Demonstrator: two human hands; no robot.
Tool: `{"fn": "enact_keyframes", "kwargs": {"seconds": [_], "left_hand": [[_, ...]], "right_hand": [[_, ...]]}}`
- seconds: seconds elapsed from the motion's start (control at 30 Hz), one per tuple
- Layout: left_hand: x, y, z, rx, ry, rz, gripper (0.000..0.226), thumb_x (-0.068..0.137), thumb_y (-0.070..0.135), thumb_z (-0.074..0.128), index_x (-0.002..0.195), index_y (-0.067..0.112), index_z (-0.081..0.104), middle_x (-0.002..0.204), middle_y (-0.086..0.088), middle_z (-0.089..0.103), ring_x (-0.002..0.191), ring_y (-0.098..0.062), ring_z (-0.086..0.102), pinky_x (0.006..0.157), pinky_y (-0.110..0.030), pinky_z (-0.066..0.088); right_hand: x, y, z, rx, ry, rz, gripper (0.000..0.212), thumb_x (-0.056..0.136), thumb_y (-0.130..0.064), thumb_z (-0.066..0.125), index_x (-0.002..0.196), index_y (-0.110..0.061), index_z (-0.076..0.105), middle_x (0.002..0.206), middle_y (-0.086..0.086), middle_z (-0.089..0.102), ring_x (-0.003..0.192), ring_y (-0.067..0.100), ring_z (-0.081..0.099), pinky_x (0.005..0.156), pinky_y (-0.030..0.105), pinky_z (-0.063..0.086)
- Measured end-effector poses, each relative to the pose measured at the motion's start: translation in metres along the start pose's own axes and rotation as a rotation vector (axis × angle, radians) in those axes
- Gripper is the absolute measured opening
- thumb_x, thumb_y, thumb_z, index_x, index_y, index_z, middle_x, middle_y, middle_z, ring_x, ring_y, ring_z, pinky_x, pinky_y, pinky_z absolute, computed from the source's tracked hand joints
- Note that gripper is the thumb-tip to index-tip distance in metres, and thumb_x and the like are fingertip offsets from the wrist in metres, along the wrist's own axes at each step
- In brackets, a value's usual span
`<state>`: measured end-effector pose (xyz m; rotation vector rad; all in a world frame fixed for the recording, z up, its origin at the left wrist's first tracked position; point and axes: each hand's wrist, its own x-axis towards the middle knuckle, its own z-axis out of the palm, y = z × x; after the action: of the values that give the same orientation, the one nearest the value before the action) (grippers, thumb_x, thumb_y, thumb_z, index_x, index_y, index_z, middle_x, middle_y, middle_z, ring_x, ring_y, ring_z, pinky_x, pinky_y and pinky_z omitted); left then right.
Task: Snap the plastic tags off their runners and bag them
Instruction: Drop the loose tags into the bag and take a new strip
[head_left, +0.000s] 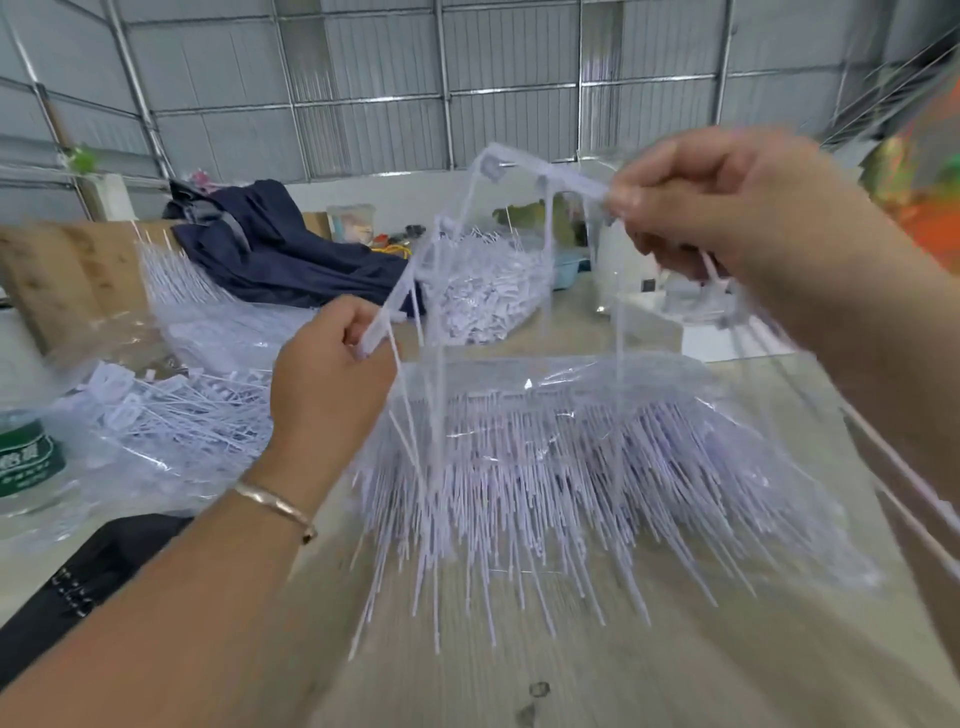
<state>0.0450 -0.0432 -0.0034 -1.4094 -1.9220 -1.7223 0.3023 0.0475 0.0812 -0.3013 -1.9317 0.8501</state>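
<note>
A white plastic runner (519, 166) with a few long thin tags hanging from it is held up in the air between my hands. My left hand (332, 374) pinches its lower left end. My right hand (727, 202) grips its upper right end, with more strands trailing from that fist. Below them a clear plastic bag (753, 395) lies on the table, packed with several loose white tags (545, 478) whose thin tails stick out toward me.
A heap of white tags (488, 291) lies at the table's middle back, another heap of tags on plastic (171, 410) at left. A green-labelled bottle (26, 457) stands far left. Dark cloth (280, 249) lies behind. A white box (670, 322) sits at right.
</note>
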Motion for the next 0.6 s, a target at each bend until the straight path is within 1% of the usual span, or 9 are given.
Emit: {"fn": "enact_keyframes", "kwargs": {"seconds": [0.1, 0.17, 0.23, 0.3, 0.33, 0.37, 0.43, 0.5, 0.6], "left_hand": [[0.012, -0.030, 0.008, 0.320, -0.059, -0.059, 0.030, 0.091, 0.030, 0.060, 0.065, 0.015, 0.053, 0.061, 0.001, 0.049, 0.059, -0.021, 0.045, 0.053, -0.030, 0.036], [0.012, -0.048, 0.018, 0.239, -0.095, -0.195, 0.019, 0.088, 0.015, 0.065, 0.069, 0.015, 0.062, 0.065, -0.002, 0.054, 0.063, -0.022, 0.051, 0.056, -0.032, 0.039], [0.009, -0.061, 0.024, 0.020, -0.117, -0.381, 0.006, 0.083, 0.004, 0.070, 0.082, 0.010, 0.071, 0.067, -0.003, 0.059, 0.060, -0.013, 0.058, 0.057, -0.024, 0.046], [0.005, -0.071, 0.026, -0.156, -0.148, -0.486, 0.012, 0.081, -0.002, 0.070, 0.077, 0.008, 0.071, 0.061, -0.002, 0.062, 0.046, -0.004, 0.056, 0.046, -0.017, 0.047], [0.002, -0.075, 0.026, -0.181, -0.165, -0.498, 0.016, 0.080, -0.004, 0.068, 0.074, 0.010, 0.071, 0.059, -0.001, 0.065, 0.046, -0.005, 0.057, 0.046, -0.016, 0.048], [-0.001, -0.076, 0.025, -0.192, -0.178, -0.501, 0.019, 0.079, -0.006, 0.066, 0.074, 0.012, 0.072, 0.060, 0.000, 0.067, 0.050, -0.008, 0.060, 0.048, -0.017, 0.050], [-0.007, -0.078, 0.022, -0.260, -0.192, -0.540, 0.026, 0.078, -0.008, 0.061, 0.078, 0.014, 0.075, 0.069, -0.003, 0.071, 0.056, -0.012, 0.064, 0.052, -0.022, 0.054], [-0.011, -0.079, 0.019, -0.398, -0.216, -0.603, 0.030, 0.081, -0.006, 0.055, 0.075, 0.013, 0.076, 0.070, -0.007, 0.070, 0.054, -0.014, 0.064, 0.046, -0.022, 0.050], [-0.013, -0.079, 0.014, -0.407, -0.316, -0.559, 0.028, 0.081, 0.004, 0.052, 0.075, 0.012, 0.078, 0.066, -0.015, 0.064, 0.047, -0.016, 0.051, 0.042, -0.022, 0.034]], "right_hand": [[0.022, 0.011, 0.002, -0.309, -0.049, 0.011, 0.014, 0.077, -0.033, 0.076, 0.085, -0.022, 0.074, 0.069, 0.007, 0.065, 0.049, 0.000, 0.048, 0.044, 0.010, 0.039], [0.026, 0.041, 0.010, -0.414, -0.179, 0.105, 0.012, 0.081, -0.032, 0.073, 0.088, -0.023, 0.073, 0.079, 0.010, 0.069, 0.059, 0.007, 0.051, 0.050, 0.013, 0.041], [0.018, 0.084, 0.020, -0.483, -0.292, 0.264, 0.014, 0.085, -0.031, 0.071, 0.092, -0.019, 0.072, 0.084, 0.006, 0.068, 0.073, 0.014, 0.057, 0.059, 0.016, 0.044], [0.002, 0.129, 0.027, -0.629, -0.342, 0.434, 0.025, 0.084, -0.038, 0.072, 0.100, -0.018, 0.073, 0.094, -0.003, 0.066, 0.094, 0.016, 0.060, 0.086, 0.025, 0.047], [-0.007, 0.146, 0.028, -0.693, -0.316, 0.492, 0.028, 0.080, -0.045, 0.074, 0.099, -0.025, 0.074, 0.099, -0.008, 0.065, 0.103, 0.015, 0.058, 0.101, 0.034, 0.039], [-0.014, 0.157, 0.029, -0.738, -0.269, 0.512, 0.026, 0.075, -0.053, 0.074, 0.093, -0.034, 0.073, 0.099, -0.014, 0.064, 0.106, 0.011, 0.055, 0.108, 0.040, 0.030], [-0.014, 0.163, 0.026, -0.839, -0.195, 0.485, 0.029, 0.065, -0.069, 0.071, 0.081, -0.046, 0.066, 0.091, -0.024, 0.060, 0.097, 0.006, 0.048, 0.102, 0.040, 0.019], [-0.008, 0.160, 0.019, -0.921, -0.176, 0.451, 0.037, 0.057, -0.077, 0.068, 0.073, -0.045, 0.062, 0.080, -0.028, 0.057, 0.092, 0.007, 0.044, 0.090, 0.038, 0.017], [0.005, 0.154, 0.006, -0.989, -0.119, 0.454, 0.045, 0.052, -0.081, 0.067, 0.067, -0.039, 0.063, 0.077, -0.019, 0.061, 0.092, 0.014, 0.046, 0.082, 0.038, 0.015]]}}
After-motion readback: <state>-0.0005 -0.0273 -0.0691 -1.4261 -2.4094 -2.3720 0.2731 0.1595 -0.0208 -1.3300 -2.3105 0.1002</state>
